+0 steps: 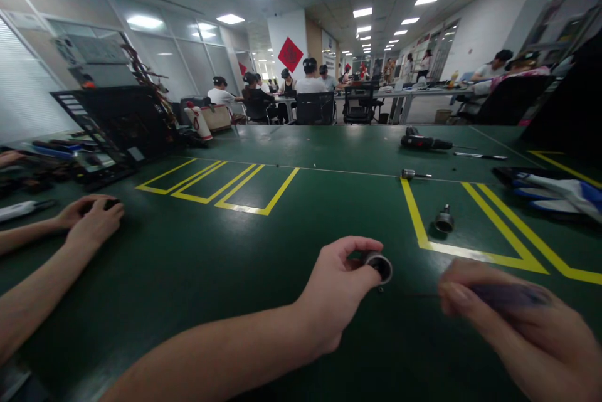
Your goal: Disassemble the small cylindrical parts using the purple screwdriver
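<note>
Support the metal cup (384, 262) by its outer wall, fingertips clear of the mouth; brace the left hand (329, 289), and align any tool squarely so that side force is low; the small ring-like part (380, 290), next to the cup and left of the yellow-taped bay (414, 217), could easily be knocked away. The cup is left of the bay and on its near side; the left hand pinches it between thumb and forefinger, parted only enough to span it; contact of the other 3 fingers is hidden. The right hand (531, 330), at the bay's near edge, is curled around what appears to be a bluish tool handle (510, 296); blur hides the exact finger contact. A 2nd cup (444, 221) sits inside the bay; 1 power drill (426, 140) lies beyond it.
</note>
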Tool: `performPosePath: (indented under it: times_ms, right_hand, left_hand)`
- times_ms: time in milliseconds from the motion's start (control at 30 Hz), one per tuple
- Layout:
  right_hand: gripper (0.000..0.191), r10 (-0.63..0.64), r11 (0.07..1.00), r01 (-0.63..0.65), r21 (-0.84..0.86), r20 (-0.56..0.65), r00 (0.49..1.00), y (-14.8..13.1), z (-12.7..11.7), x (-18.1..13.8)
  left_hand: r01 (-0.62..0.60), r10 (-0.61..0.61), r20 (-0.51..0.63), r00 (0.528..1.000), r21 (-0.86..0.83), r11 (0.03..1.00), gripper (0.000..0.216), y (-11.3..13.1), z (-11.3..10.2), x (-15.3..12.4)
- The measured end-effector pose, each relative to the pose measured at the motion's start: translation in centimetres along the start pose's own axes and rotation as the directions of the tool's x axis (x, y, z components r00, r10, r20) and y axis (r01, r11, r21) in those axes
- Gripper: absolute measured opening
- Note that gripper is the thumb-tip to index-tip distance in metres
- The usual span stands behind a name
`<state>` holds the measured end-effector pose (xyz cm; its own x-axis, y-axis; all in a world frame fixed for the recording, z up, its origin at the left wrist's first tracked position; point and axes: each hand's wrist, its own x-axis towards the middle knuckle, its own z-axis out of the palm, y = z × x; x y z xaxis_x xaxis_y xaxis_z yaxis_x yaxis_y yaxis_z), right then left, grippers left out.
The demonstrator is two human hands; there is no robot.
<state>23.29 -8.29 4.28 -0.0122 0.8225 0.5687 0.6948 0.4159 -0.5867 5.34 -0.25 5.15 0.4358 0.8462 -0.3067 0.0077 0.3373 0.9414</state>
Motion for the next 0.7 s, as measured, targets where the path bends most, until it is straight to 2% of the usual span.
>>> performPosePath:
  times_ms: [100,233,567,700]
  right_hand:
    - [0.029,0.078,0.996,-0.081,0.036,0.069,0.995,0.8,1.5,1.3]
    - [0.031,0.155,0.987,-0.161,0.021,0.165,0.974,2.4,2.7,1.6]
    - [0.03,0.238,0.968,-0.249,-0.007,0.32,0.917,3.4,3.2,0.9]
    - [0.032,0.293,0.947,-0.32,0.03,0.329,0.898,3.5,3.2,1.0]
  left_hand:
    - [0.038,-0.039,-0.038,0.999,-0.031,0.999,0.035,0.4,0.3,0.0]
    - [0.04,-0.041,-0.018,0.999,-0.07,0.997,0.037,0.5,0.2,0.0]
    - [0.061,-0.061,0.005,0.998,-0.097,0.993,0.038,1.1,0.4,-0.6]
    - [0.055,-0.054,0.014,0.998,-0.109,0.993,0.038,1.0,0.3,-0.4]
